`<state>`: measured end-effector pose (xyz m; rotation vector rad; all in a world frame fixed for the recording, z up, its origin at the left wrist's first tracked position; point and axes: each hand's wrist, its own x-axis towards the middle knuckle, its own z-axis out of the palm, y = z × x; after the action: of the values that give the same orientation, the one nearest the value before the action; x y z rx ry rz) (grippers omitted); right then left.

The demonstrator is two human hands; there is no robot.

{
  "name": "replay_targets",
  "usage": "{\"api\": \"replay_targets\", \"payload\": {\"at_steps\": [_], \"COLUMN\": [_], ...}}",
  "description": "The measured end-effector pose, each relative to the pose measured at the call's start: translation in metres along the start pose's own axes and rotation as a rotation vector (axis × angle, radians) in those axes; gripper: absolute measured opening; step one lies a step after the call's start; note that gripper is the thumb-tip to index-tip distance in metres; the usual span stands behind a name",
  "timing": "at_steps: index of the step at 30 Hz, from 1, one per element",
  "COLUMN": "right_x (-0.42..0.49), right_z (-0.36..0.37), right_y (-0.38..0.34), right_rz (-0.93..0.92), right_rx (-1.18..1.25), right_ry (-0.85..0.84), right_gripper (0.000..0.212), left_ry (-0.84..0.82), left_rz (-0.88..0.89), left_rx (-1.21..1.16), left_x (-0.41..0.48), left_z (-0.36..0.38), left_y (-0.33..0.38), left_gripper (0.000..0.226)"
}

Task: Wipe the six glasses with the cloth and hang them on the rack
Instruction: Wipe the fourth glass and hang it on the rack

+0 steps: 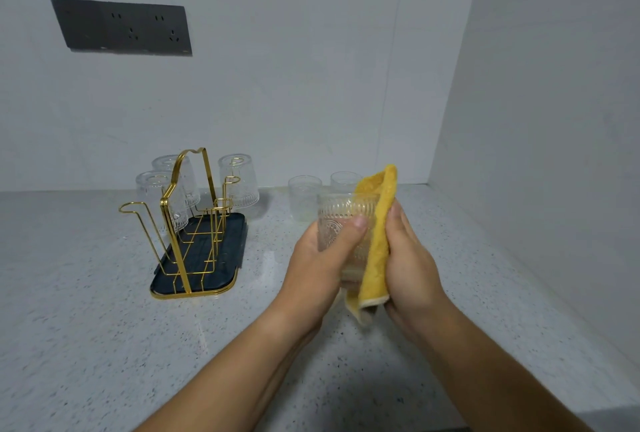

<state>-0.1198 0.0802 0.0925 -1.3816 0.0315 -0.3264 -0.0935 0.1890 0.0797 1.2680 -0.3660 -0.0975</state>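
My left hand (320, 258) grips an embossed clear glass (341, 220), held upright above the counter. My right hand (410, 265) presses a yellow cloth (375, 234) against the glass's right side. A gold wire rack (188, 223) on a dark tray (225, 258) stands to the left. Three glasses hang upside down on its pegs: one at the front left (154, 196), one behind it (176, 168), one on the right (240, 178). Two more glasses stand upright on the counter behind my hands, one (304, 196) left of the other (344, 182), which the cloth partly hides.
The speckled grey counter (86, 327) runs to a white back wall and a white side wall (554, 154) on the right. A dark socket panel (123, 28) is fixed on the back wall, upper left. Free pegs show on the rack's near side.
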Motion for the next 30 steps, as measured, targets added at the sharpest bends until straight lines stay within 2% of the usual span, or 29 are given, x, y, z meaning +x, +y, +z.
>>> {"api": "replay_targets", "payload": {"at_steps": [3, 9, 12, 17, 21, 26, 28, 30], "right_x": [0.003, -0.021, -0.025, -0.028, -0.019, -0.003, -0.006, -0.012], "right_z": [-0.003, -0.001, -0.004, -0.003, -0.002, -0.003, -0.003, -0.002], "right_y": [-0.005, 0.029, 0.039, 0.038, 0.013, -0.012, -0.006, 0.006], "right_rz": [0.135, 0.105, 0.061, -0.003, -0.045, 0.161, 0.154, 0.097], "right_rx": [0.165, 0.009, -0.03, -0.104, -0.176, 0.068, 0.051, -0.015], "right_ry": [0.053, -0.056, -0.085, -0.049, -0.015, 0.077, 0.05, 0.001], "right_gripper": [0.055, 0.067, 0.061, 0.054, 0.051, 0.053, 0.051, 0.047], "left_ry": [-0.062, 0.029, 0.085, 0.058, 0.009, -0.153, -0.118, -0.001], "left_rz": [-0.067, -0.046, -0.01, 0.046, 0.083, -0.077, -0.076, -0.053], "left_rx": [-0.048, -0.185, -0.055, 0.077, 0.074, 0.003, -0.022, -0.033], "left_x": [-0.003, 0.003, 0.004, 0.0, 0.002, 0.001, 0.002, 0.005], "left_z": [-0.004, -0.008, -0.009, -0.003, -0.004, -0.005, -0.006, -0.007], "left_y": [-0.006, -0.007, -0.009, -0.008, -0.006, -0.002, -0.003, -0.005], "left_gripper": [0.043, 0.059, 0.074, 0.058, 0.046, 0.04, 0.041, 0.057]}}
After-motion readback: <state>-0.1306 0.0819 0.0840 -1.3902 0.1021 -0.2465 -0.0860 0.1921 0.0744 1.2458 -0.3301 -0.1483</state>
